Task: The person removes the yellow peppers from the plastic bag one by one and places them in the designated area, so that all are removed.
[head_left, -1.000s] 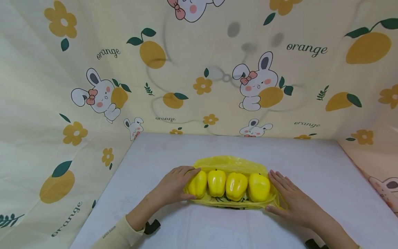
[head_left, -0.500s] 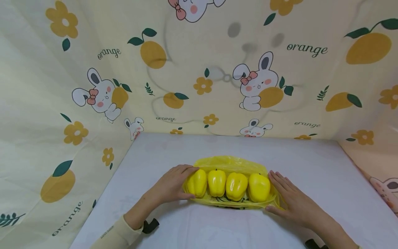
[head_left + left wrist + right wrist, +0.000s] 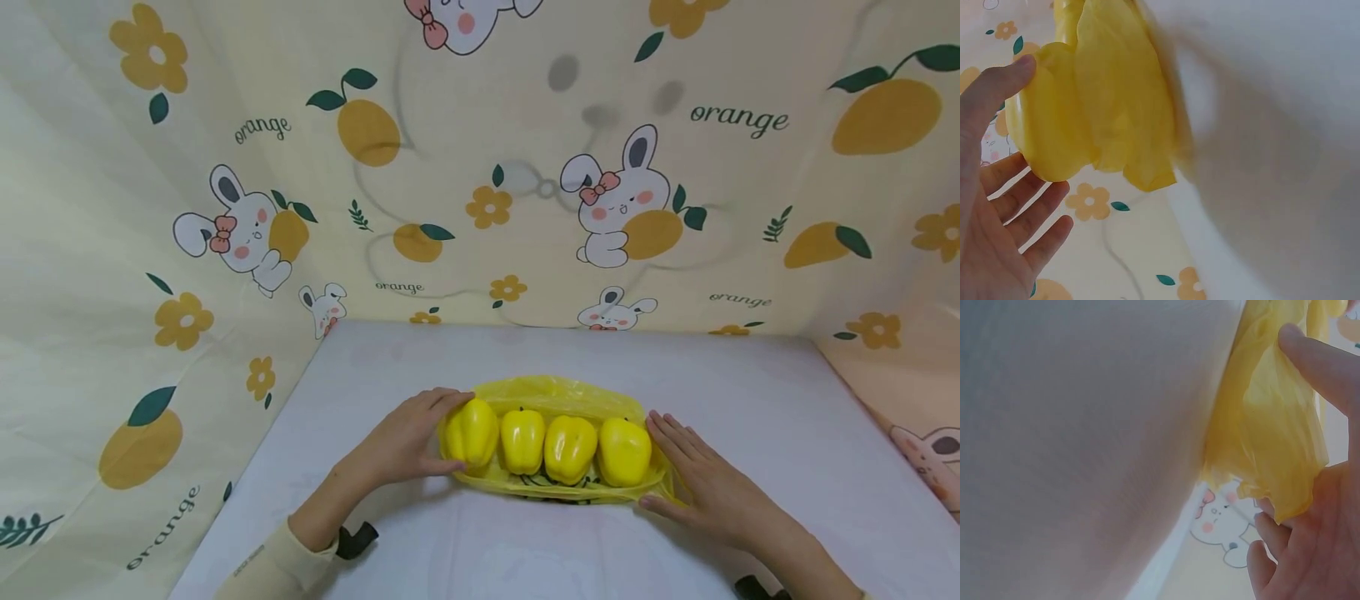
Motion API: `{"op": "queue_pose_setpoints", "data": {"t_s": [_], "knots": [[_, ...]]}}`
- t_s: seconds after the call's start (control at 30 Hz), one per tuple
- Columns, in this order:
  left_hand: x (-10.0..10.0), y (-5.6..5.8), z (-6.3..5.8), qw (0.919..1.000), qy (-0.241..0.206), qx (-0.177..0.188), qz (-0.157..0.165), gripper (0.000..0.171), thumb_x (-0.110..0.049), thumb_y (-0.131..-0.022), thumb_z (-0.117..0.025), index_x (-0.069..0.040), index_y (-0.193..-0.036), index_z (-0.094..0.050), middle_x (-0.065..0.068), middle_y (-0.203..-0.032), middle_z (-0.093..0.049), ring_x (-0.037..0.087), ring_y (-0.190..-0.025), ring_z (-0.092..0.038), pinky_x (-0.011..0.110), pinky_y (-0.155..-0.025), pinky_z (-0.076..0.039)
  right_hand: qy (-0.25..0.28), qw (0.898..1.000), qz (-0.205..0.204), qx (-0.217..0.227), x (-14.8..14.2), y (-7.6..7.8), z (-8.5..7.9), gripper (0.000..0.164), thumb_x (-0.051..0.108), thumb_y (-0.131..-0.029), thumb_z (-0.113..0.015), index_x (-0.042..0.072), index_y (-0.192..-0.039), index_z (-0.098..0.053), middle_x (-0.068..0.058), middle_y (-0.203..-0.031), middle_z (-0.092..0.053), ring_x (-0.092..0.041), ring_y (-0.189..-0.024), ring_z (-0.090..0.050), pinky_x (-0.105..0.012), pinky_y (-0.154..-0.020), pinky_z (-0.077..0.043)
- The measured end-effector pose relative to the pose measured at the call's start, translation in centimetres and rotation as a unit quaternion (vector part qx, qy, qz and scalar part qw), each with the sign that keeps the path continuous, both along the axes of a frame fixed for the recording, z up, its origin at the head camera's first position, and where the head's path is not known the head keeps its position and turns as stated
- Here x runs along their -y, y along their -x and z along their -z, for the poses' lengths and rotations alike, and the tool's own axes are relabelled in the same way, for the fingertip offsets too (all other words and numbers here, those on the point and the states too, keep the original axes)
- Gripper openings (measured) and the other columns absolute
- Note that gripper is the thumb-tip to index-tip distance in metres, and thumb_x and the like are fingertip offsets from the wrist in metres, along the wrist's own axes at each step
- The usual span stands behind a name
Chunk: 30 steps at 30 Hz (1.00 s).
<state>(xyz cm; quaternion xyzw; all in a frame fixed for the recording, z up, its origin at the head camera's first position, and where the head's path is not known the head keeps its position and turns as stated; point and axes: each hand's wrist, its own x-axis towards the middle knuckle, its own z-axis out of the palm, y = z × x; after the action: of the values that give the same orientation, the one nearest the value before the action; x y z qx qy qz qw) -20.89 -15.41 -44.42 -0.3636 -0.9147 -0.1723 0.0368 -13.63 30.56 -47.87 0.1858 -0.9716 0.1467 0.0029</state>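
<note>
Several shiny yellow bell peppers lie in a row on a crumpled yellow plastic bag (image 3: 555, 390), in the middle of the table. My left hand (image 3: 408, 437) holds the leftmost bell pepper (image 3: 472, 433) between thumb and fingers; in the left wrist view the thumb presses one side of this pepper (image 3: 1054, 119) and a fingertip touches its end. At the other end, my right hand (image 3: 716, 492) lies with straight fingers along the bag, beside the rightmost bell pepper (image 3: 625, 452). The right wrist view has the thumb touching the bag's yellow film (image 3: 1272, 425).
A white-covered table (image 3: 510, 550) surrounds the bag. Behind it and at both sides hangs a cream cloth (image 3: 450, 183) printed with rabbits, oranges and flowers. A black strap piece (image 3: 357, 540) shows at the left wrist.
My left hand has shifted slightly left and away from me, and the leftmost bell pepper has risen a little with it. The right hand and the other peppers stay put.
</note>
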Motion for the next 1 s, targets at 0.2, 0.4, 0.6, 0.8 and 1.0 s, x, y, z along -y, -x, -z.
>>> {"op": "queue_pose_setpoints", "data": {"t_s": [0.2, 0.4, 0.6, 0.8, 1.0], "knots": [[0.5, 0.5, -1.0, 0.9995, -0.025, -0.022, 0.0, 0.094, -0.049, -0.084, -0.091, -0.017, -0.161, -0.047, 0.003, -0.152, -0.055, 0.025, -0.136, -0.058, 0.049, -0.116, -0.051, 0.0, 1.0, 0.011, 0.017, 0.1, 0.0, 0.0, 0.116, 0.078, -0.088, -0.069, 0.011, -0.172, -0.024, -0.015, -0.177, -0.024, -0.042, -0.161, -0.023, -0.062, -0.13, -0.022], [1.0, 1.0, -1.5, 0.9984, -0.046, -0.028, -0.017, 0.095, -0.045, -0.084, -0.093, -0.017, -0.161, -0.046, 0.004, -0.152, -0.056, 0.025, -0.137, -0.058, 0.048, -0.116, -0.051, 0.003, 1.0, 0.005, 0.013, 0.1, 0.0, -0.1, 0.115, 0.077, -0.089, -0.069, 0.01, -0.171, -0.024, -0.016, -0.177, -0.024, -0.043, -0.161, -0.024, -0.063, -0.129, -0.022], [1.7, 1.9, -1.7, 0.997, -0.07, -0.028, -0.018, 0.097, -0.038, -0.082, -0.096, -0.014, -0.161, -0.046, 0.009, -0.152, -0.054, 0.029, -0.139, -0.056, 0.049, -0.118, -0.049, 0.001, 1.0, 0.008, 0.019, 0.1, 0.1, -0.2, 0.116, 0.077, -0.088, -0.069, 0.009, -0.171, -0.025, -0.016, -0.177, -0.024, -0.045, -0.16, -0.024, -0.067, -0.127, -0.025], [2.4, 3.1, -1.7, 0.9963, -0.083, -0.008, -0.022, 0.096, -0.033, -0.085, -0.095, -0.013, -0.163, -0.043, 0.01, -0.154, -0.049, 0.03, -0.141, -0.051, 0.049, -0.12, -0.047, 0.002, 1.0, 0.008, 0.028, 0.2, 0.2, -0.4, 0.117, 0.078, -0.087, -0.07, 0.009, -0.171, -0.027, -0.017, -0.176, -0.025, -0.047, -0.159, -0.025, -0.072, -0.123, -0.029], [2.7, 4.3, -1.6, 0.9959, -0.083, 0.011, -0.034, 0.095, -0.031, -0.088, -0.092, -0.013, -0.165, -0.04, 0.012, -0.154, -0.047, 0.031, -0.139, -0.049, 0.049, -0.121, -0.046, 0.0, 1.0, 0.005, 0.02, 0.3, 0.2, -0.4, 0.117, 0.078, -0.087, -0.07, 0.008, -0.17, -0.029, -0.019, -0.175, -0.029, -0.049, -0.157, -0.029, -0.072, -0.121, -0.032]]}}
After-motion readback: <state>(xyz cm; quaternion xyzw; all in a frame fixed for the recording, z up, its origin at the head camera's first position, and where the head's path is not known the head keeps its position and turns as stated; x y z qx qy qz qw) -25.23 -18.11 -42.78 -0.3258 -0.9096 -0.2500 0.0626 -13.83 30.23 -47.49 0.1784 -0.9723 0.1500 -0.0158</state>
